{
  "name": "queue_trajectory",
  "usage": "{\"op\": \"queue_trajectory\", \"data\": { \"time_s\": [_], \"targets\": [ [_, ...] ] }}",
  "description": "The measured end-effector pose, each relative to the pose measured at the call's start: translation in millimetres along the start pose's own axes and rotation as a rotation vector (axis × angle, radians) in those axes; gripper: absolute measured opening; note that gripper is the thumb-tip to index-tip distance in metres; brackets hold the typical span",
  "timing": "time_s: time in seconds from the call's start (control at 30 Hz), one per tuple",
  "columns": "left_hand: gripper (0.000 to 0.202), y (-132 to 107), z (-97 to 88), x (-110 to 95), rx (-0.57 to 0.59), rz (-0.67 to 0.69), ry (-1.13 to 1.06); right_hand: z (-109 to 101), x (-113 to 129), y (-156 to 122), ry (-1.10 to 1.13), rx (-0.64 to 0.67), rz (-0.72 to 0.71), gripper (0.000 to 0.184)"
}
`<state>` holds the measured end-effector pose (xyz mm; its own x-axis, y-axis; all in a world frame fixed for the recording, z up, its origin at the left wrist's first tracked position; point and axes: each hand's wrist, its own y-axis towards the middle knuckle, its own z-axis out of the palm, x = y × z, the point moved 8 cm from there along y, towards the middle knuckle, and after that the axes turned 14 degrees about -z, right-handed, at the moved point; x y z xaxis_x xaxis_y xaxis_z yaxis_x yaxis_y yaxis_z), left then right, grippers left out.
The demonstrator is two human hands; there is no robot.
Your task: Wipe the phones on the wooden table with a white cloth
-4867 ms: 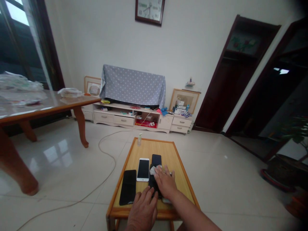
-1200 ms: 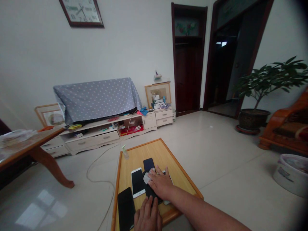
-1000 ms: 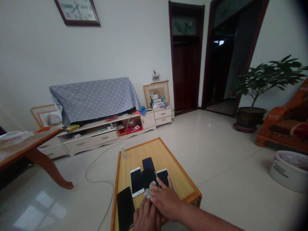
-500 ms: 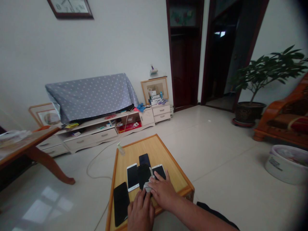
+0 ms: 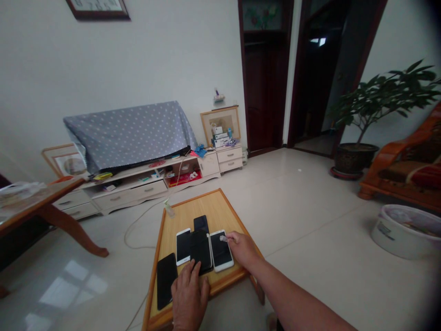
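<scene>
Several smartphones lie face up on a low wooden table. My left hand rests at its near edge, fingers stretched out, the tips touching the bottom of the black phone in the middle. My right hand is closed in a pinch on a small crumpled white wipe, over the right side of a white phone. Another white phone lies left of the black one, and a dark blue phone behind it. A larger black phone lies at the left edge, beside my left hand.
A small clear pump bottle stands at the table's far left corner. A pale cable runs across the floor. A wooden table is on the left, a white bucket on the right, and a low cabinet along the wall.
My right hand has moved right with the wipe, off the middle black phone to the white phone, uncovering both screens. My left hand stays near the black phone's lower edge.
</scene>
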<state>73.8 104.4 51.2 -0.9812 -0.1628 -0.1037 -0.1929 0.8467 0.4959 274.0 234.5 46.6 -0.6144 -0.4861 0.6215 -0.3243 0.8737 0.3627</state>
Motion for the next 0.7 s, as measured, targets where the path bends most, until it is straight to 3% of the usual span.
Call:
{"op": "queue_trajectory", "data": {
  "time_s": [0.13,0.3,0.47,0.6,0.7],
  "targets": [
    [0.036,-6,-13.6,-29,-0.051,0.112,-0.039,-2,8,-9,-0.006,0.026,-0.022,0.029],
    [0.033,-20,-19.6,-67,-0.037,0.308,-0.113,8,39,-25,-0.017,0.102,-0.116,0.025],
    [0.035,-25,-12.1,-68,-0.075,0.346,-0.110,25,61,-46,-0.015,0.191,-0.194,0.033],
    [0.034,-22,-5.3,-61,-0.088,0.316,-0.138,33,58,-49,-0.029,0.230,-0.212,0.036],
    [0.033,-21,-2.5,-56,-0.100,0.293,-0.170,36,54,-39,0.002,0.186,-0.220,0.034]
  ]
}}
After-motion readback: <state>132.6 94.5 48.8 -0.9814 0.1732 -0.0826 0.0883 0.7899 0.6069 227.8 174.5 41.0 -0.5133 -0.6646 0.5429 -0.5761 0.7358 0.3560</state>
